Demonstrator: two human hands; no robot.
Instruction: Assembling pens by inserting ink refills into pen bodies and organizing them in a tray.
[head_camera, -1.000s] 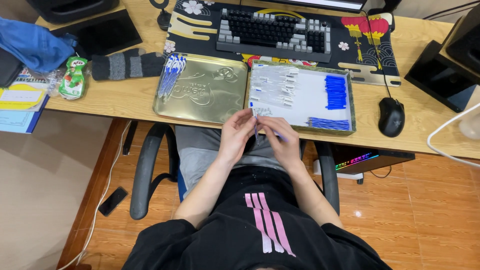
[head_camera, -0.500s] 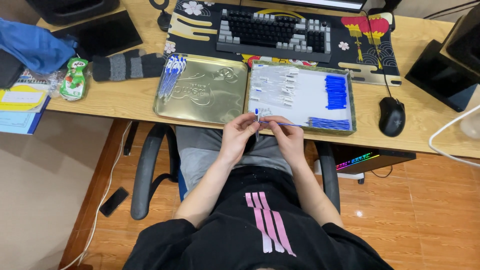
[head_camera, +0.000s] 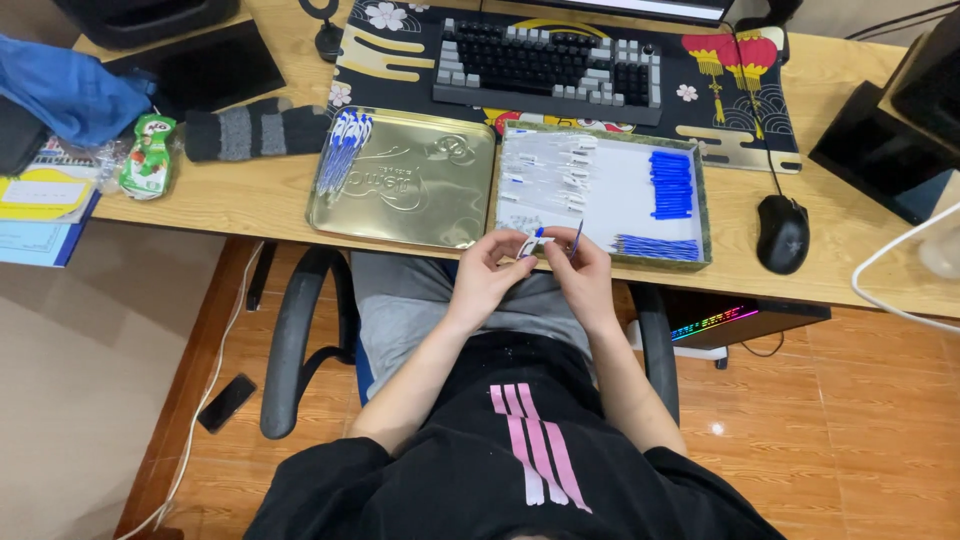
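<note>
Fingers (head_camera: 520, 252) of left hand (head_camera: 490, 275) pinching pen barrel (head_camera: 531, 243) | right hand (head_camera: 580, 272) gripping blue refill (head_camera: 577, 237), aligning for insertion | over parts tray (head_camera: 700, 262).

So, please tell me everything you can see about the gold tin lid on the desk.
The gold lid is a shallow rectangular tray of shiny metal with rounded corners and an embossed design on its face. It lies flat on the wooden desk, near the front edge, left of the white-lined tray and below the keyboard mat. A bundle of blue-and-white pens rests along its upper left corner. Neither hand touches it; the left hand is nearest.
</note>
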